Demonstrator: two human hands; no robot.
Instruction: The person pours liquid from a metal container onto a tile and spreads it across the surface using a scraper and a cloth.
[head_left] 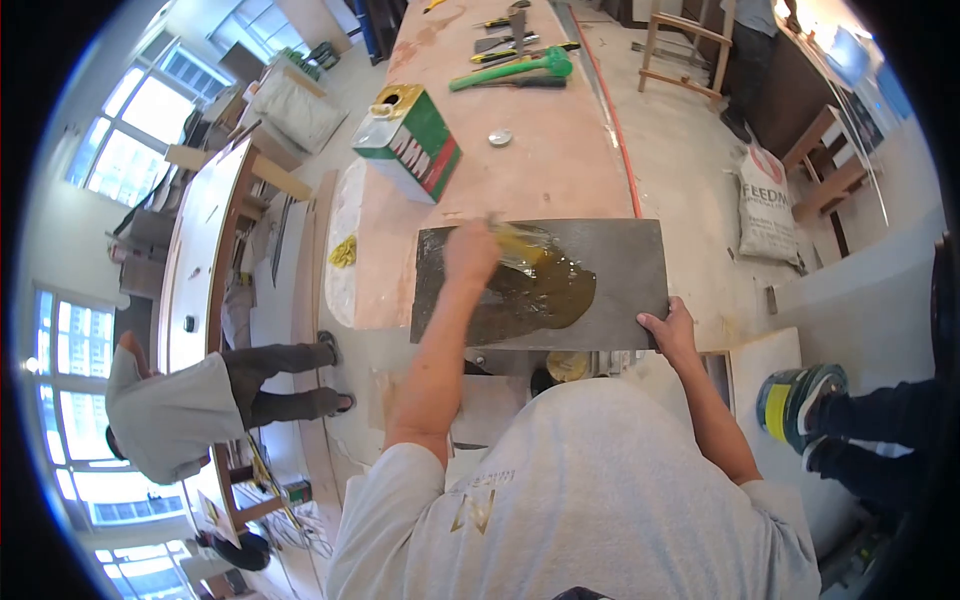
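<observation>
My left hand (470,256) is closed over the left part of a flat grey panel (628,250), around a yellowish tool (518,244) smeared by motion. Wet, glossy brown liquid (560,300) is spread across the panel's left and middle. With my right hand (672,328) I hold the panel's lower right corner, thumb on top. Just beyond the panel, a green, white and red metal can (410,145) stands on the pinkish table (540,180). A small round lid (500,137) lies to the can's right.
Farther up the table lie a green-handled tool (515,70) and several scrapers (505,42). A person (190,400) stands by a bench at left. Others stand at upper right and right, near a white sack (767,208) and a green round container (790,400).
</observation>
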